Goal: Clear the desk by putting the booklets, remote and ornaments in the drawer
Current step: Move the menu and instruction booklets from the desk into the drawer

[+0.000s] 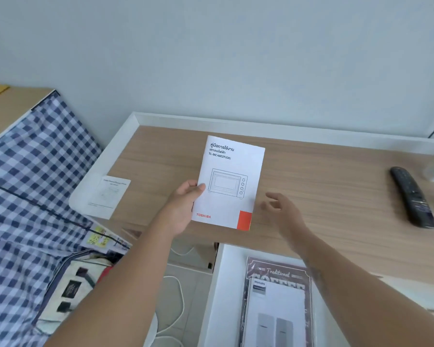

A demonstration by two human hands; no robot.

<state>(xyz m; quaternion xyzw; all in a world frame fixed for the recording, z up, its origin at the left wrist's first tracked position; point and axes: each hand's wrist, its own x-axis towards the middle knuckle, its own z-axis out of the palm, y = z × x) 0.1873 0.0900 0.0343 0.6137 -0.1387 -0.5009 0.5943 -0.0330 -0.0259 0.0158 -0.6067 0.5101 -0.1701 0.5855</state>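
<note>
The left hand pinches the white Toshiba booklet by its left edge, thumb on the cover, above the desk. The right hand hovers just right of it, fingers loosely spread, holding nothing. The remote lies far right. The open drawer holds a Philips booklet.

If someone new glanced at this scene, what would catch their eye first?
Probably the white Toshiba booklet, held up over the desk's middle by the left hand, with the empty right hand beside it. Next, the black remote at the desk's right, and the open drawer already holding booklets.
</note>
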